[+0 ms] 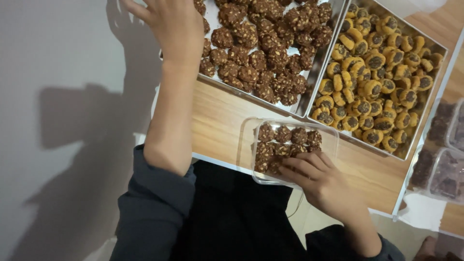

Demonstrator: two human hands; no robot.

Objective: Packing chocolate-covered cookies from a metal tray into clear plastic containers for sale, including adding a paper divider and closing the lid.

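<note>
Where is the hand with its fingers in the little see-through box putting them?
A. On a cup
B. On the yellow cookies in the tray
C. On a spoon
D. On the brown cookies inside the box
D: the right hand rests its fingers on the dark brown cookies inside the clear plastic box.

Two shallow rectangular metal trays on the wooden desk: one at the far edge (309, 92) heaped with dark brown nut-studded cookies, too many and too piled to count; one toward the right edge (437, 96) heaped with golden-yellow round cookies with dark chocolate centres, likewise uncountable. One clear rectangular plastic container (328, 137) at the near edge, about ten brown cookies visible inside. At least three more clear plastic containers (447, 176) at the right edge, contents dark. Two bare hands in view.
</note>
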